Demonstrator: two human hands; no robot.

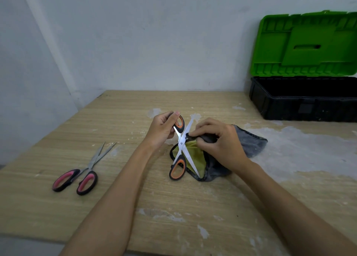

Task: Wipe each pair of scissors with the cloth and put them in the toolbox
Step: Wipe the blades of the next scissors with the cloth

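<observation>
Head view: orange scissors (180, 145), gripped by the left hand (162, 129), are wiped with the cloth (249, 143) pinched in the right hand (220, 141); pink scissors (81, 176) lie unwiped near the surface's left edge, and nothing is seen inside the toolbox (303, 99).

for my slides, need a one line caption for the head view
Left hand holds open orange-handled scissors while right hand wipes a blade with the cloth.

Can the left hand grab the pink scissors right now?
Probably not yet. The left hand is busy gripping a handle of the orange scissors. The pink scissors lie uncovered on the table to its left, so once it lets go the way looks free.
</observation>
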